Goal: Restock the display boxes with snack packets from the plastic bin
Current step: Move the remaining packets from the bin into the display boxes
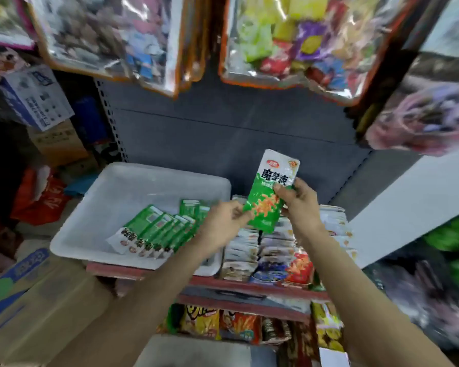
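A green and white snack packet stands upright in the air above the display boxes. My right hand pinches its right edge near the middle. My left hand pinches its lower left corner. The white plastic bin sits on the shelf to the left, with a fanned row of several green packets lying in it. The display boxes on the right of the bin hold rows of white, blue and red packets.
Large clear bags of mixed snacks hang overhead. Cardboard cartons stand at the lower left. A lower shelf holds yellow and red snack bags. A white wall panel rises on the right.
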Tool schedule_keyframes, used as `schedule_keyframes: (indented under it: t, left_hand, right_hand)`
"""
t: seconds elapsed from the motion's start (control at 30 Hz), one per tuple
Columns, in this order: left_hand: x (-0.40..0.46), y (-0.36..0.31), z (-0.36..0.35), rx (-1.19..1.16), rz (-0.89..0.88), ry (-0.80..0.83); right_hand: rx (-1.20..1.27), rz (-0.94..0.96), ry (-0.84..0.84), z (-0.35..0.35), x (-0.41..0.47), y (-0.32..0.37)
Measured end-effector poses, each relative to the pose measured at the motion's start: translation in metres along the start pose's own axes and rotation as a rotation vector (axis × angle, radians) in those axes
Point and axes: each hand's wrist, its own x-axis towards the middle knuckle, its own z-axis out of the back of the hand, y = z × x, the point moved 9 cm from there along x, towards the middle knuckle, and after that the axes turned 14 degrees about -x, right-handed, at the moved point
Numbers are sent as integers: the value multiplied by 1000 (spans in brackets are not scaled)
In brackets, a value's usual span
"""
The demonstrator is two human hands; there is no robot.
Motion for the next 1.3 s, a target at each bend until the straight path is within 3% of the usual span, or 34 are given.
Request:
schedule_keyframes:
  t: [0.13,0.3,0.47,0.53,0.63,0.73,0.93,1.1,1.2,1.3]
  left_hand:
    - [8,-45,-72,385,-188,13]
    - [7,-81,-149,379,-349,84]
    - [11,-48,-223,671,-169,536]
    - [13,-33,-235,772,-116,616]
    - [18,-29,-238,870,-175,604]
    - [19,-40,-236,778,-264,540]
    - [15,-39,-228,638,-256,528]
    - [15,-42,-229,638,-262,534]
    - [16,-39,-231,668,-258,531]
    - [16,-42,-230,675,-297,498]
  right_hand:
    - [-34,16,-137,85,-1,-10]
    - [-66,78,-296,172,3,-24]
    - [-78,41,-180,202,20,-51]
    - [-93,29,-122,202,25,-61]
    - [-66,39,-59,195,29,-64]
    - [-78,38,28,186,33,-72]
    - [-687,11,137,180,36,-108]
    - [-734,176,63,183,36,-90]
    - [-1040,250,175,170,36,-96]
    - [-1077,217,184,170,35,-101]
